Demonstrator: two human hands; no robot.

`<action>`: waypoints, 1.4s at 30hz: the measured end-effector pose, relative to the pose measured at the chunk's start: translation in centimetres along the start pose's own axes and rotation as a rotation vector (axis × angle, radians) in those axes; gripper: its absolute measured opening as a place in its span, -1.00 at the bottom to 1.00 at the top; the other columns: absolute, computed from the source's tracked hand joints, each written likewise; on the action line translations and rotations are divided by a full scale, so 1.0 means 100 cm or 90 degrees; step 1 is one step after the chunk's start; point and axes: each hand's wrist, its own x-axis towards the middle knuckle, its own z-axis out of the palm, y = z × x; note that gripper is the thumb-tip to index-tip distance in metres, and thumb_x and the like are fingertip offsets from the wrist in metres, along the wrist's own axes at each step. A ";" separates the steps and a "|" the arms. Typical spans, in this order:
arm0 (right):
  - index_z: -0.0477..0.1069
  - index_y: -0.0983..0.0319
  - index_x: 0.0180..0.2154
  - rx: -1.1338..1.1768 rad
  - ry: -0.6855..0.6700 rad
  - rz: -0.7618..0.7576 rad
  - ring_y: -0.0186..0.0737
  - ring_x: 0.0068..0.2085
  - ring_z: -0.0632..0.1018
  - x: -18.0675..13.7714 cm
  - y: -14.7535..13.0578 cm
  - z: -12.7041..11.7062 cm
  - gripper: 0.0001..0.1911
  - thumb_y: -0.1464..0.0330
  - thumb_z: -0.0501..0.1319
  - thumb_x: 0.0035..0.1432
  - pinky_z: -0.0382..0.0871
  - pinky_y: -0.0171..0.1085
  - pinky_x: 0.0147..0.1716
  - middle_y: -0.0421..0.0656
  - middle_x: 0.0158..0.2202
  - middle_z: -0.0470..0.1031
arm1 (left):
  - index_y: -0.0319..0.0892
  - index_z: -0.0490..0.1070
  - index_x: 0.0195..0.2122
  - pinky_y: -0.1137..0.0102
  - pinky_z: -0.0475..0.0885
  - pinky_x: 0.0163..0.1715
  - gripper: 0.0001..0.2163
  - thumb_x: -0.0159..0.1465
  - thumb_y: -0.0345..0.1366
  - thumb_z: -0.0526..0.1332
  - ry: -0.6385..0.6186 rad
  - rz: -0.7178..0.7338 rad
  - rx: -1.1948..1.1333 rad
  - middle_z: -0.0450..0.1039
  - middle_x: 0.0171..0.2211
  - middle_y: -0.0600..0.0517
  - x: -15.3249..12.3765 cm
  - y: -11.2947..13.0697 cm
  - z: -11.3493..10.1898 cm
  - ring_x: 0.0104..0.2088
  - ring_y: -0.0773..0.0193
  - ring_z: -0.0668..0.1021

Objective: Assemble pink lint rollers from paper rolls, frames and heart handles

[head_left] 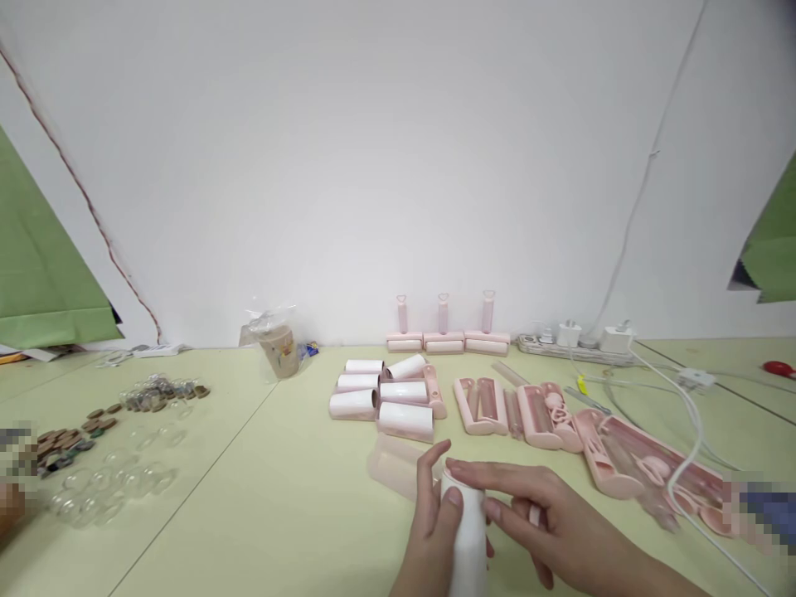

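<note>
Both hands on one white roll, a smooth matte cylinder at the near edge of the pale yellow-green table. Left hand wraps the roll's left side, thumb lying across its upper end. Right hand lies over the roll's top and right side, fingers extended flat across it; it touches the roll, but a full grip cannot be told.

Relative to the roll:
- Just behind it, to the left: clear frosted plastic cover, curved, lying flat on the table.
- Further behind: cluster of roll refills, white cylinders with pinkish cores, lying on their sides, packed together.
- Behind those, at the wall: three pink roller handles standing upright in a row, glossy plastic with looped tops.
- Behind and right: pink plastic casings, open trough shapes, laid side by side, running on rightward.
- Far right, at the back: white power strip with plugs, white cable trailing across the casings.
- Far left: clear glass domes and small brown discs, scattered.
- Behind and left: paper cup in a crinkled clear bag.
</note>
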 end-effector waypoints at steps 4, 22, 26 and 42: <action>0.28 0.14 -0.05 0.141 0.058 -0.015 -0.33 -0.63 0.49 0.004 -0.004 -0.012 -0.67 0.25 0.03 0.13 0.39 -0.38 -0.59 -0.27 -0.61 0.46 | -0.10 0.11 -0.07 0.49 0.29 -0.68 -0.55 0.11 0.04 0.10 0.095 -0.024 -0.094 0.36 -0.58 0.10 0.001 0.010 0.006 -0.65 0.33 0.43; -0.22 0.06 0.20 -0.363 0.207 -0.515 -0.25 0.14 0.23 -0.004 -0.002 0.006 -0.27 0.63 0.01 0.09 0.17 -0.21 0.10 -0.19 0.16 0.19 | -0.29 0.37 -0.50 0.48 0.39 -0.44 -0.78 0.22 -0.34 0.03 0.147 -0.120 -0.543 0.35 -0.57 0.01 0.019 0.031 0.045 -0.52 0.34 0.45; -0.19 0.03 0.19 -0.320 0.183 -0.505 -0.23 0.16 0.19 -0.002 0.002 0.007 -0.27 0.63 0.02 0.10 0.22 -0.20 0.07 -0.19 0.19 0.12 | -0.28 0.36 -0.52 0.48 0.41 -0.49 -0.78 0.21 -0.31 0.07 0.175 -0.145 -0.544 0.35 -0.58 0.01 0.021 0.029 0.038 -0.55 0.34 0.46; 0.28 0.02 -0.06 -0.231 0.170 -0.276 -0.06 0.16 0.19 -0.004 0.001 0.011 -0.67 0.26 0.17 0.09 0.27 -0.11 0.01 -0.16 0.13 0.23 | -0.21 0.36 -0.14 0.43 0.40 -0.43 -0.63 0.17 -0.05 0.09 0.199 -0.135 -0.457 0.47 -0.30 -0.04 0.012 0.039 0.037 -0.31 0.20 0.52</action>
